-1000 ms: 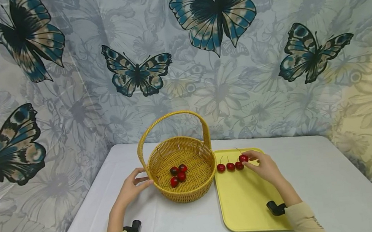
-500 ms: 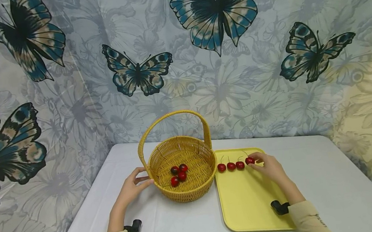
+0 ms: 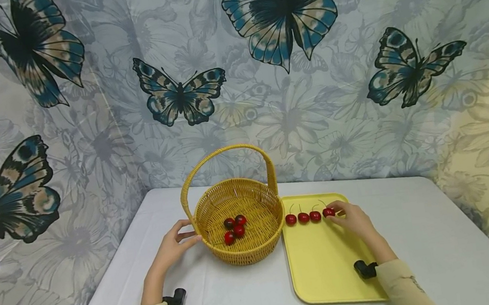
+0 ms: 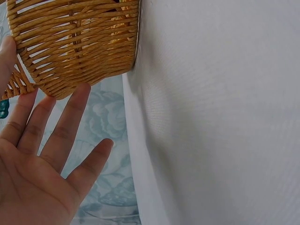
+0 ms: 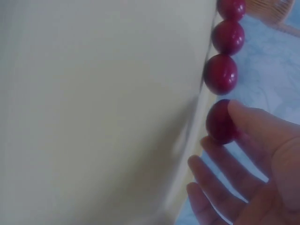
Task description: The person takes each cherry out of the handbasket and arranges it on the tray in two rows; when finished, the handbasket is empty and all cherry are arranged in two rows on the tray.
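Observation:
A yellow wicker basket (image 3: pixel 244 257) with a tall arched handle holds several dark red cherries (image 3: pixel 239 230) on its bottom. My left hand (image 3: pixel 171 249) is at the basket's left side; in the left wrist view its fairly straight fingers (image 4: pixel 63 133) touch the weave. On the right, my right hand (image 3: pixel 355 221) pinches a cherry (image 3: pixel 329 212) between thumb and fingers, at the right end of a row on the yellow tray (image 3: pixel 325 264). The row's other cherries (image 3: pixel 303 218) lie to its left, stems pointing up. In the right wrist view a small gap separates the pinched cherry (image 5: pixel 220 121) from its neighbour (image 5: pixel 221 74).
The basket and tray stand side by side on a white-covered table (image 3: pixel 238 299). A butterfly-print cloth (image 3: pixel 295 116) hangs behind and along the sides. Each wrist wears a small black camera (image 3: pixel 365 269).
My right hand has moved a little right and down with its cherry, from above the row to its right end; over the last half second it barely moves. The left hand stays at the basket.

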A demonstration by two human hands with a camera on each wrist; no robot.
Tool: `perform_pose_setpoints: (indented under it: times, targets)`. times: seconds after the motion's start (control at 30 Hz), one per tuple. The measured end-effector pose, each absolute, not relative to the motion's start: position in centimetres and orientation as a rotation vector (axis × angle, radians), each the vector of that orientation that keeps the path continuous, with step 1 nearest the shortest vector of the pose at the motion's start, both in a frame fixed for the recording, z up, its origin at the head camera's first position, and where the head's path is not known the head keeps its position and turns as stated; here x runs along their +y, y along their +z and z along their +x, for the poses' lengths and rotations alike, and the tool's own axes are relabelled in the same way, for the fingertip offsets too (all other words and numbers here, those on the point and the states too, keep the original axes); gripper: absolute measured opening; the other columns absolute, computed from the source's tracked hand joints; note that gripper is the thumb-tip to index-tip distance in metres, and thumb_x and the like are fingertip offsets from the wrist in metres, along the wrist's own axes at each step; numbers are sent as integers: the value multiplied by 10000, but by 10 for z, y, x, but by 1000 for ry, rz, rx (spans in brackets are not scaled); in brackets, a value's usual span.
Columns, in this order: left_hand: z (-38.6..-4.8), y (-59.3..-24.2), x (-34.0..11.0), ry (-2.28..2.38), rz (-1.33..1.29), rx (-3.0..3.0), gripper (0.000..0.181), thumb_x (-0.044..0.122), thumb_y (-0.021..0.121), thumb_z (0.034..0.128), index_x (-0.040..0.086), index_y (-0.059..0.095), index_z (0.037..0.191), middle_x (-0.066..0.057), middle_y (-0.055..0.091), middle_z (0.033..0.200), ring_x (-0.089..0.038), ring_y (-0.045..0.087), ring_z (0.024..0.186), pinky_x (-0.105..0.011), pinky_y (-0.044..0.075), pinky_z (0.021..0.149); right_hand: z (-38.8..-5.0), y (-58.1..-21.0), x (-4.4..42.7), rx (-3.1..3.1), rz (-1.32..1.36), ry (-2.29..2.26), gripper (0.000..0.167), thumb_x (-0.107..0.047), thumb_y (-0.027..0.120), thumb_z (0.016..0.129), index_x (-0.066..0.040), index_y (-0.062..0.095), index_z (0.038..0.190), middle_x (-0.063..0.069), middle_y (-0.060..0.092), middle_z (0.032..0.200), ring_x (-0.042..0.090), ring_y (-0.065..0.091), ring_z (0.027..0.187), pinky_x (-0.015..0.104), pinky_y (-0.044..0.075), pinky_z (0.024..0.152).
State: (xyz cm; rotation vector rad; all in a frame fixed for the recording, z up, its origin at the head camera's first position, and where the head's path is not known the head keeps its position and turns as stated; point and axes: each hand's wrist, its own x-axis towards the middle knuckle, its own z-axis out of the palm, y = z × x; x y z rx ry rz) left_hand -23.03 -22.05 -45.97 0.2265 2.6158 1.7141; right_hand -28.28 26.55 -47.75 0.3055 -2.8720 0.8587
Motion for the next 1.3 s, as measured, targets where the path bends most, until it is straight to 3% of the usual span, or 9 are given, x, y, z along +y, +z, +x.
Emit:
perform_pose_setpoints:
  times: [0.3, 0.63, 1.3]
  targets:
    - [-242, -480, -228, 1678, 205, 2654, 578, 366, 726, 788, 142, 497, 1269, -74, 478, 1350, -317, 567, 1138, -585, 355, 993, -288, -480, 266, -2900, 294, 873, 297, -198, 673, 855, -54, 623, 1110, 176, 658, 993, 349, 624, 908, 502, 490, 748]
    - [-231, -457, -222, 1691, 212, 2620, 518, 216, 695, 841, 67, 472, 1284, -154, 462, 1357, -388, 533, 1156, -611, 319, 1005, -290, -481, 266, -2936, 299, 847, 286, -197, 675, 848, -63, 630, 1097, 161, 656, 979, 331, 621, 891, 487, 489, 733]
    - [-225, -449, -219, 1685, 216, 2616, 537, 251, 701, 835, 67, 475, 1286, -151, 467, 1354, -382, 532, 1159, -613, 307, 1013, -292, -481, 267, -2944, 353, 836, 316, -195, 678, 846, -30, 620, 1110, 182, 656, 974, 334, 622, 868, 484, 495, 742]
